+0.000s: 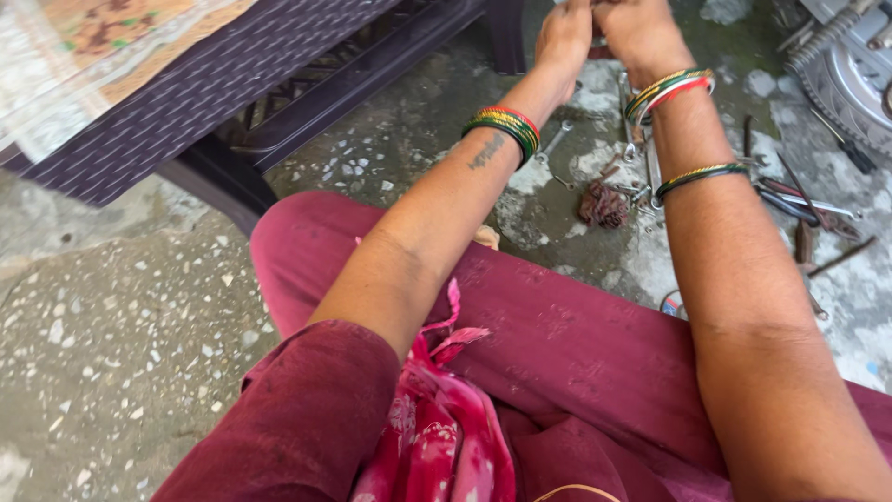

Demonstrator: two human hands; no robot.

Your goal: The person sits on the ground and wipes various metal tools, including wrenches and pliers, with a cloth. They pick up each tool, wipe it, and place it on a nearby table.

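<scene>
I see both hands up at the top edge. My left hand (pixel 564 37) and right hand (pixel 636 33) meet around something small there, but it is cut off, so I cannot tell how the fingers sit or which way it points. Tools (pixel 799 200) lie spread on the floor (pixel 139 316), so I think work is not finished.

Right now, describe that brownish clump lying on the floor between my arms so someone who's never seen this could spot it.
Start at the speckled concrete floor beyond the maroon-clad lap, and look between the two outstretched forearms. There, just left of the scattered metal tools, lies the clump. It is the only tangled, reddish-brown, fibrous bundle; everything beside it is straight, shiny or dark metal.
</scene>
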